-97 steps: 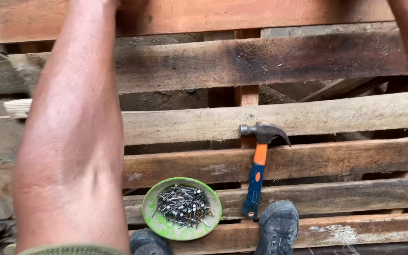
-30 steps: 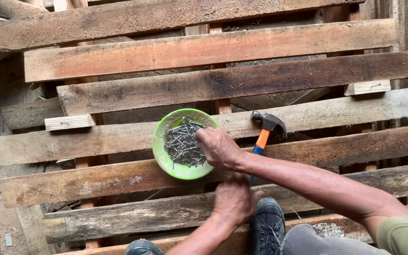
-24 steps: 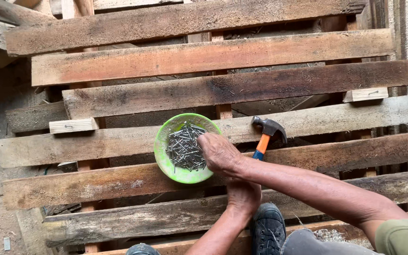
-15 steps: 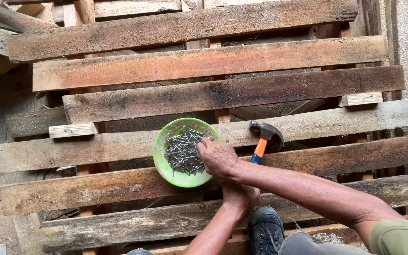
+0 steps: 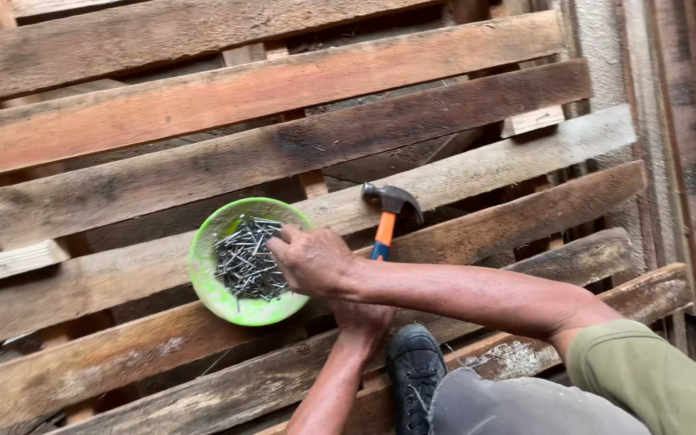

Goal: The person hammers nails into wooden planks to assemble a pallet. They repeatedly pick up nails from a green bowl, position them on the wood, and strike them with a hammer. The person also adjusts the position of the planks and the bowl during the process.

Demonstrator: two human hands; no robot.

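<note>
A heap of grey nails (image 5: pixel 245 262) is being held in a green bowl (image 5: pixel 213 290); the right hand (image 5: pixel 312 259) is being dipped in, fingers curled, its grip not discernible; the left hand (image 5: pixel 362 316) is being rested on a plank (image 5: pixel 163 362), mostly hidden.

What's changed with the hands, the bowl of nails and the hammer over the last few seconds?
Both arms came down from the upper planks. The right hand now reaches into the green bowl, fingers on the nails; the left hand rests on a plank beneath that forearm. The bowl and the hammer lie on the planks as before, untouched.
</note>
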